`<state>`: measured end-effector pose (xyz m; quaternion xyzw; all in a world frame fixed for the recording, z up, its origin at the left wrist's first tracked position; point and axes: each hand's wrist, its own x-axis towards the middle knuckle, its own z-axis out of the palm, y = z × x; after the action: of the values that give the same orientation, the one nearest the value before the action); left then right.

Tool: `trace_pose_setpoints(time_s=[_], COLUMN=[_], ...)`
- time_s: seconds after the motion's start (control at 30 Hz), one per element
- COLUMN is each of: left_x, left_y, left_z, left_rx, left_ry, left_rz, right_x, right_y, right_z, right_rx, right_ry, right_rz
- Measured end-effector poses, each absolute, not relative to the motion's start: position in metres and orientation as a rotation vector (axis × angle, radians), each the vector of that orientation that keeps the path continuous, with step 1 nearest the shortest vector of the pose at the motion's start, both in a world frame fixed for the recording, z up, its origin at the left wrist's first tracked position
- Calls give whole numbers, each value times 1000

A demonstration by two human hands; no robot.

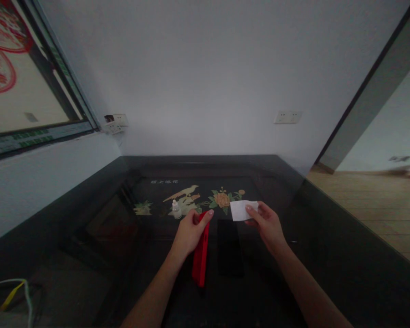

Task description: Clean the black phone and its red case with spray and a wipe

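Observation:
My left hand [189,233] is closed around the top end of a red phone-shaped case [201,257], held on its edge above the dark glass table [89,237]. My right hand [267,224] pinches a small white wipe or paper [241,210] between thumb and fingers, just right of the red case. A black phone-like slab [230,248] lies flat on the table between my two forearms. A small white dropper bottle [176,209] stands on the table just beyond my left hand.
The table top bears a painted bird and flower design [205,198] under the glass. Wall sockets [287,117] sit on the white wall behind, more sockets [115,124] at the left corner. A window [23,91] is on the left, wooden floor [372,205] on the right, cables [17,291] at bottom left.

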<state>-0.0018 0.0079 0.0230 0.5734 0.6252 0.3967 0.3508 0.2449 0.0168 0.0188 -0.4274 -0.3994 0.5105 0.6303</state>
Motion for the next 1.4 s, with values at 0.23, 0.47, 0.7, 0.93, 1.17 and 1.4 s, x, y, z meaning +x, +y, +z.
trace_pose_setpoints(time_s=[0.23,0.47,0.7,0.93,1.17,1.4], left_x=[7,24,33,32,31,47], left_y=[9,11,13,18,15,-13], left_z=[30,15,10,-1,4,33], left_rx=[1814,1987,2060,2114,2178,2244], left_ry=[1984,2227,2356,2429,2426,2185], left_rz=[502,366,359,409,430,424], right_x=[263,257,255,258,258,259], right_y=[28,27,24,25,23,24], right_z=[17,10,12,12,16,15], right_rx=[-1090,-1147,-1153,-1152,-1138,-1144], right_ry=[-928,-1117,-1208,-1218,-1209,-1204], right_rz=[947,897,896,894,891,872])
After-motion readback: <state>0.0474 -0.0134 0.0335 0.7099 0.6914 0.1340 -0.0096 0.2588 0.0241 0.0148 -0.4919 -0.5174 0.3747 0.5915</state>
